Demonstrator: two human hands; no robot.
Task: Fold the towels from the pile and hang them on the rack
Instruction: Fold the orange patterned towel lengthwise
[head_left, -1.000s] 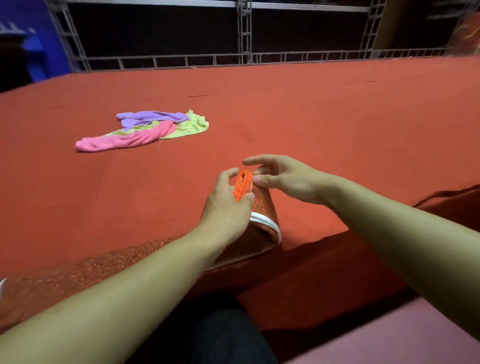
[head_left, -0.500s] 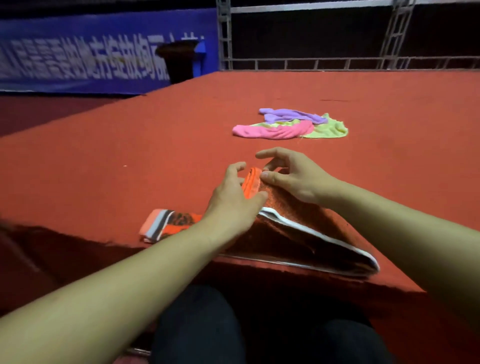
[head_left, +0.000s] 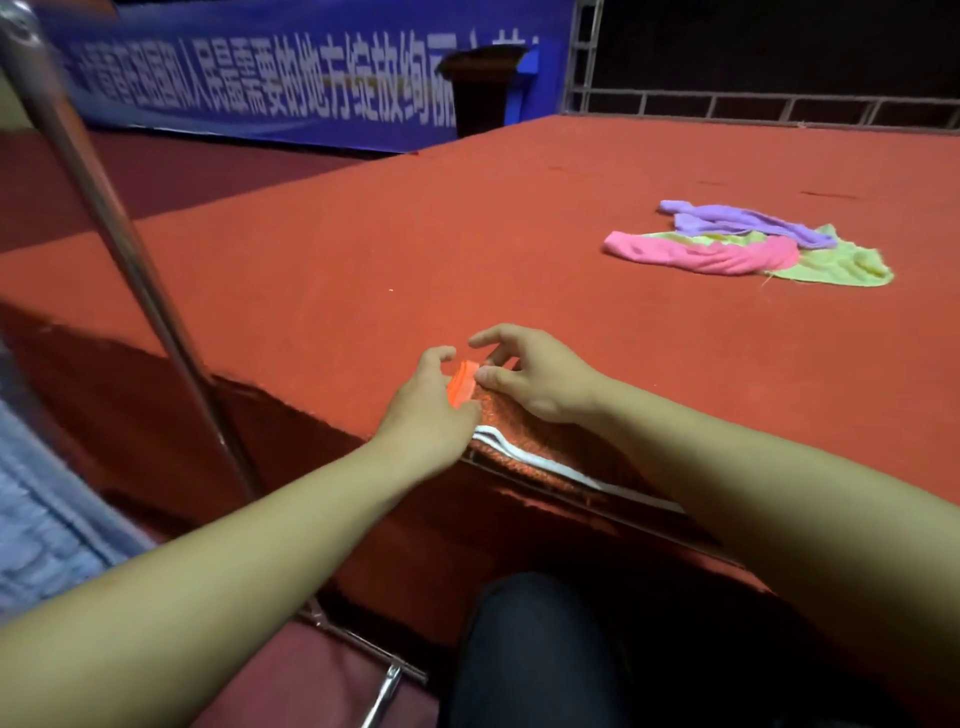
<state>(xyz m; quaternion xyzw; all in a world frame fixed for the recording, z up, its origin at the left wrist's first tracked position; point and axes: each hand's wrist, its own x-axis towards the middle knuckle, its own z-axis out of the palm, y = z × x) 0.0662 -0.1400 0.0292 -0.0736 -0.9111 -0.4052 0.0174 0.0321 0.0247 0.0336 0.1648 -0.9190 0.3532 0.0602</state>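
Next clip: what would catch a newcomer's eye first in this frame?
Both hands meet at the near edge of the red table: the left hand and right hand pinch the bright orange end of an orange towel with a white stripe. Farther right lies a pile of pink, purple and yellow-green towels. A shiny metal pole slants up at the left.

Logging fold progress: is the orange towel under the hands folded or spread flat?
Folded. The orange towel shows stacked layered edges at its bright end, held between the left hand and right hand.
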